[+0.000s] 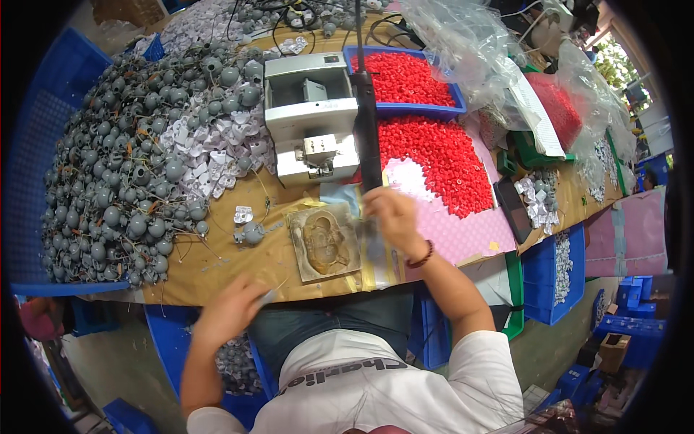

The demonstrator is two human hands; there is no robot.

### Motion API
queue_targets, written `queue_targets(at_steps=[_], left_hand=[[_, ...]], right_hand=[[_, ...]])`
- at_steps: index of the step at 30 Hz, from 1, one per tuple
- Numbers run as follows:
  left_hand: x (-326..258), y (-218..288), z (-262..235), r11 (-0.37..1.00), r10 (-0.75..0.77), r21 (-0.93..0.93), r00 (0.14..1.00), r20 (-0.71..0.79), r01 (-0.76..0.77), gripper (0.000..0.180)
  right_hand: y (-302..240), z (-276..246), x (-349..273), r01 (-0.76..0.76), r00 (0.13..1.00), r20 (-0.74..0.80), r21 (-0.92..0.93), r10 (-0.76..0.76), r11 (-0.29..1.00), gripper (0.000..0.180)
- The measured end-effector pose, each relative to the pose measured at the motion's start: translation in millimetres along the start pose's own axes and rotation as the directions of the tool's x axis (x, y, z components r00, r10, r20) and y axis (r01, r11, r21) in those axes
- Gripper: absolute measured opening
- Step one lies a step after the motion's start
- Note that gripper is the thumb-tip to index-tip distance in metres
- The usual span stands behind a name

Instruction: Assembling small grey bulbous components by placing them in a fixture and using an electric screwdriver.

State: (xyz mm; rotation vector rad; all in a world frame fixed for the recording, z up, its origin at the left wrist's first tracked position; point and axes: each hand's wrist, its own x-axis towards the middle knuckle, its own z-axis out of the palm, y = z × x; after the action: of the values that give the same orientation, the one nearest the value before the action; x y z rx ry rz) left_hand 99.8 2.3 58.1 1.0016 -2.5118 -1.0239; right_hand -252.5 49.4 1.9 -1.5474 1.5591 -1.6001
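Note:
My left hand, smeared by motion, is at the table's front edge with a small pale grey piece at its fingertips. My right hand has curled fingers at the lower end of a long black upright tool; what they hold is hidden. Below that hand is a blurred grey streak. Between my hands lies a square fixture block with a brown shaped hollow. Behind it stands a silver-grey machine. A grey round part and a white part lie left of the block.
Grey round parts with wires heap up at left beside white parts. Red caps lie at right, with more in a blue tray. A dark phone-like slab and plastic bags are further right.

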Motion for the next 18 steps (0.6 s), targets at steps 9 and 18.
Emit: queue_targets(at_steps=[9,18], left_hand=[[-8,-11,-66,0.928,-0.034,0.368,0.997,-0.066,0.056,0.019],[116,-71,-43,0.792,0.153,0.575,0.979,0.137,-0.205,0.023]], right_hand=[[53,-45,37,0.068,0.995,0.102,-0.627,-0.005,0.776,0.017],[73,-35,43,0.177,0.982,0.179,-0.748,-0.063,0.64,0.012]])
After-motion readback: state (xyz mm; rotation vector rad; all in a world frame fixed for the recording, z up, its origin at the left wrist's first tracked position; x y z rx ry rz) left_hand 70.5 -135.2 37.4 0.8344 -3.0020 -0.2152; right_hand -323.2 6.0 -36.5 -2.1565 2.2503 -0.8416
